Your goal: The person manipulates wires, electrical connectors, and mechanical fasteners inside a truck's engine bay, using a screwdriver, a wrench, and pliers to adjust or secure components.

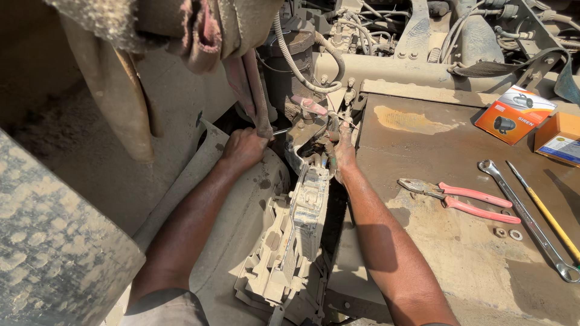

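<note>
Both hands work deep in a dusty truck engine bay. Left hand [243, 148] is closed in a fist around a thin metal tool [281, 130], shaft pointing right toward a grimy valve fitting [309, 124] with a pinkish cap, sitting in the gap between a dust-coated plastic housing [290, 241] and a rusty metal surface [435, 181]. Right hand [344, 151] reaches into the same gap, fingers curled down among small hoses just beside the fitting; can't tell what they grip, the tips are hidden. On the surface, well apart from the hands: red-handled pliers [462, 198], a long spanner [525, 220], a yellow-handled screwdriver [544, 208], two washers [507, 233], two orange cardboard boxes [513, 113]. Risks, as I judge them: the tool slipping off the fitting and jabbing the right hand, since the two sit nearly touching; small parts dropping into the gap; the hanging rag [251, 90] above the left hand snagging; washers rolling off the surface.
</note>
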